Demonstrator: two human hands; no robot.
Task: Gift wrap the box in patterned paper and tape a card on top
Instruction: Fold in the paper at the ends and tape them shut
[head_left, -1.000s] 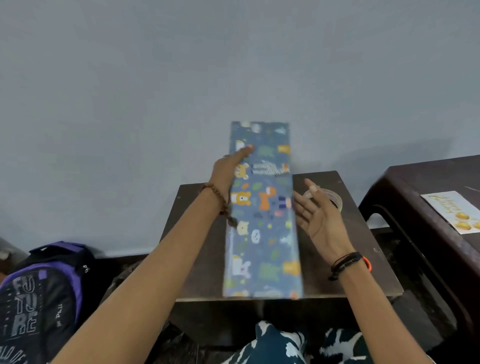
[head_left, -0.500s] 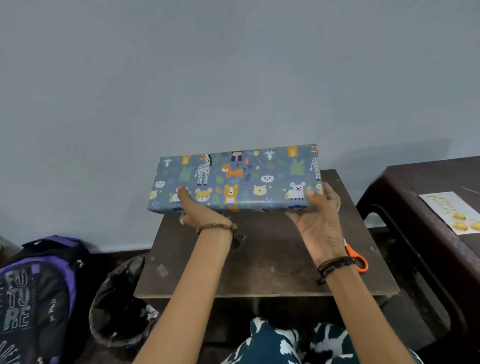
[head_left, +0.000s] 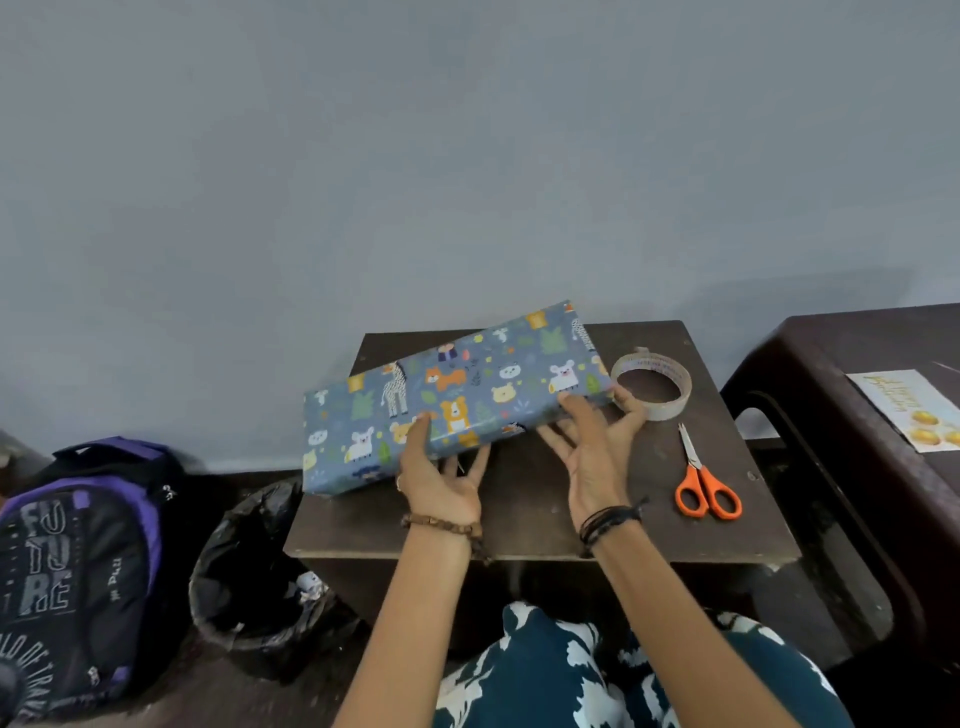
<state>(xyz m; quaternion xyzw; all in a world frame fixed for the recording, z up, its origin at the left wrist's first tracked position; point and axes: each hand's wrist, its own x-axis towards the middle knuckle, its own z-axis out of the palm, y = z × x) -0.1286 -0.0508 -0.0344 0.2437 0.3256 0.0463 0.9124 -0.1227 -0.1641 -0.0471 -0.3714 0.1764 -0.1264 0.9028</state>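
Note:
The box (head_left: 457, 400), wrapped in blue paper with cartoon animals, lies slanted across the small dark table (head_left: 524, 530), its left end past the table's left edge. My left hand (head_left: 441, 483) is palm up at the box's near edge, thumb on the paper and fingers tucked beneath. My right hand (head_left: 592, 457) is palm up with spread, straight fingers touching the near edge at the box's right end; its thumb reaches toward the tape roll (head_left: 652, 387). The card (head_left: 909, 410), white with gold shapes, lies on the dark side table (head_left: 831, 364) to the right.
Orange-handled scissors (head_left: 706, 483) lie on the table's right side, below the tape roll. A bin lined with a black bag (head_left: 249, 566) stands left of the table, and a purple and black backpack (head_left: 78, 561) beyond it. A grey wall is behind.
The box stood on end a second ago, was then turned level and held above the table by both hands, and is now lower and slanted; my right fingers have spread.

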